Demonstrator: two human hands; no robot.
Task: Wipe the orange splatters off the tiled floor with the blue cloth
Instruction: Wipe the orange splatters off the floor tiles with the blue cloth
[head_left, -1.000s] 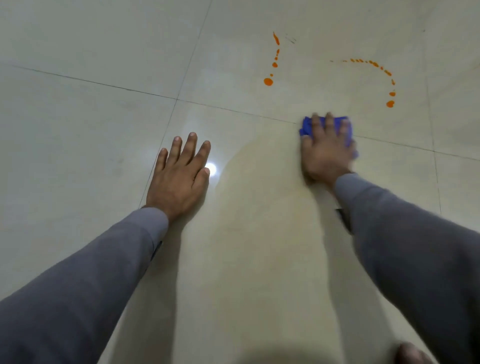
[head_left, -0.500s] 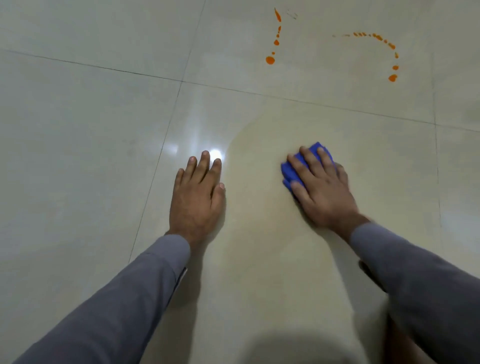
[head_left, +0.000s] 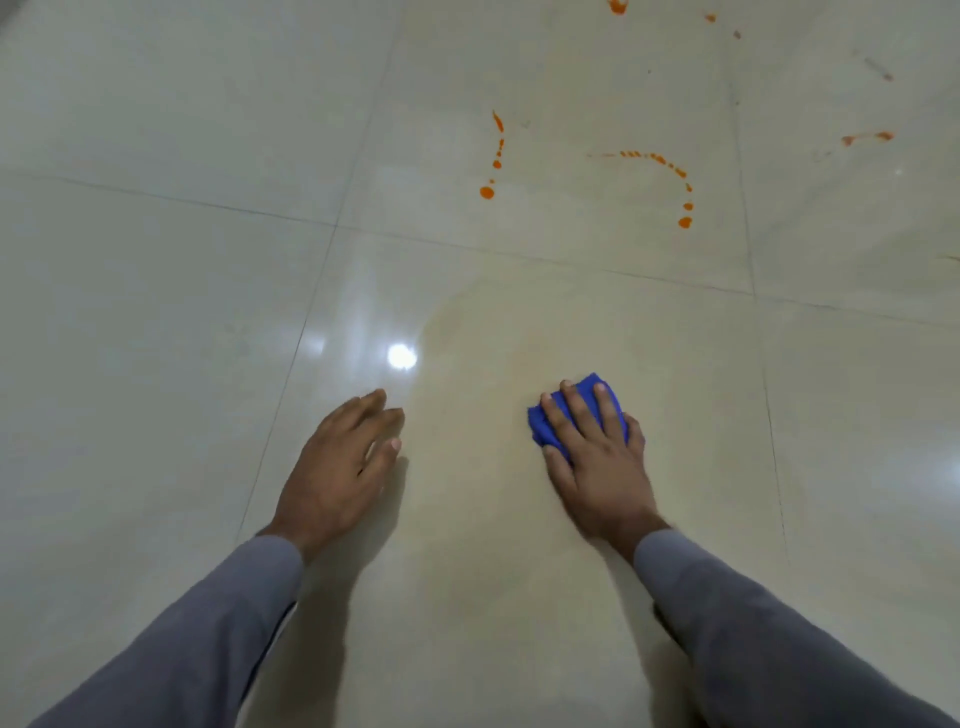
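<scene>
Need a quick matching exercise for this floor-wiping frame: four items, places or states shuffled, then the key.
Column 1:
1. left hand
2. right hand
3. blue cloth
4. orange splatters

Column 2:
A. under the fingers of one hand
B. on the far tiles, beyond the grout line
C. bare, holding nothing, over the floor
D. pressing down on the cloth

Pairs: 1-C, 2-D, 3-A, 4-B

Glossy tiled floor (head_left: 156, 312) with orange splatters (head_left: 684, 222), blue cloth (head_left: 545, 426)
</scene>
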